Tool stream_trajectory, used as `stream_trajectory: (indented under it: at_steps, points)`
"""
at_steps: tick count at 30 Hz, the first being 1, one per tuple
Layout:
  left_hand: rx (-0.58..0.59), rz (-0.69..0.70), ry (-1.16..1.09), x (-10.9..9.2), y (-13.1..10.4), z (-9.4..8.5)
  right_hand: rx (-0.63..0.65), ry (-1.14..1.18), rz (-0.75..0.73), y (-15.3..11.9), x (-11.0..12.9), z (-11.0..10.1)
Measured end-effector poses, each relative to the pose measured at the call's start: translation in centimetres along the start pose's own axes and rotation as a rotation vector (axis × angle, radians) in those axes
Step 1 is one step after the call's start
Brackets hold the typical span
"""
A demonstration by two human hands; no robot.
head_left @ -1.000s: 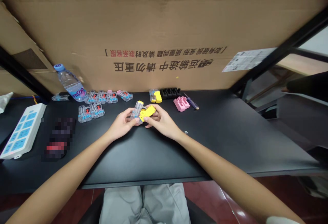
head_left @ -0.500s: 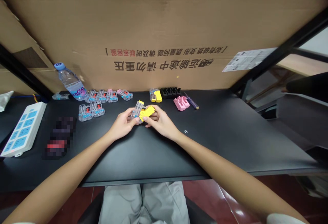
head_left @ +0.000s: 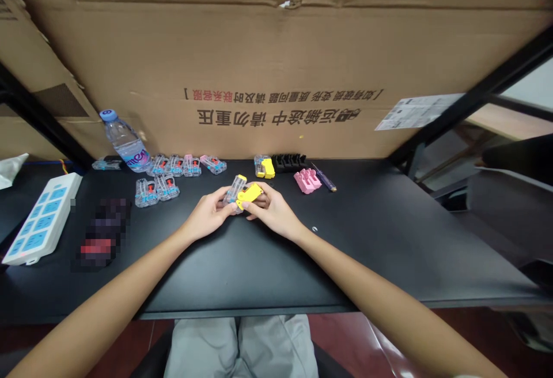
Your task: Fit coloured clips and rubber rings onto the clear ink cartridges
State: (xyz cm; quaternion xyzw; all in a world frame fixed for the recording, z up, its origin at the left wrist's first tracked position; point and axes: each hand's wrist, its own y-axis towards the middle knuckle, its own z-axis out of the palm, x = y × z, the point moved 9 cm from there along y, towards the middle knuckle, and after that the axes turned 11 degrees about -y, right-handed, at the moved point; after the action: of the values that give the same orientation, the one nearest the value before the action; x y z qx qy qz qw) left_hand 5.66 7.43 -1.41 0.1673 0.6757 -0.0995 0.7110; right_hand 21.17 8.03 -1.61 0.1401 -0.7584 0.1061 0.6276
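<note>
well, hands [head_left: 207,215] [head_left: 276,212] half-curled, gripping clear-and-yellow piece [head_left: 241,196] | clear body [head_left: 235,186] slants lengthwise away, rightward; yellow arm [head_left: 251,193] points right | lower end hidden

Workshop-type spot, small-parts work; exact kind uncertain. Signs: long black bench [head_left: 246,274] across the frame; clear plastic units [head_left: 166,189] in rows, left of centre; clear-and-yellow part [head_left: 249,193] held mid-frame; slim screwdriver-like tool [head_left: 326,181] right of centre; power strip [head_left: 44,216] far left; printed cardboard [head_left: 276,49] behind; reddish tiled floor [head_left: 345,340], bottom edge.
</note>
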Motion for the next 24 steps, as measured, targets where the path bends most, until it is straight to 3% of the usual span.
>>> stream_trajectory:
  at_steps: [6, 12, 14, 18, 21, 24]
  points:
    - [-0.006, -0.033, -0.153, -0.2, 0.0, 0.2, -0.068, -0.021, -0.059, -0.4, 0.7, -0.8]
    - [-0.023, -0.127, -0.375, -1.3, -0.1, 0.1, -0.162, -0.463, -0.451, -1.9, 5.1, -1.9]
    - [-0.011, -0.155, -0.409, -1.3, -0.1, 0.2, -0.202, -0.567, -0.506, -2.1, 5.7, -2.1]
    - [-0.013, -0.104, -0.323, -1.5, 0.0, -0.1, -0.244, -0.439, -0.299, -1.3, 4.2, -3.0]
    - [-0.023, -0.014, -0.049, -2.3, -0.1, -0.2, -0.170, -0.210, -0.131, -0.8, 2.8, -2.5]
    - [0.000, 0.023, 0.113, -3.1, -0.2, 0.2, -0.095, -0.130, -0.093, -0.8, 2.9, -1.8]
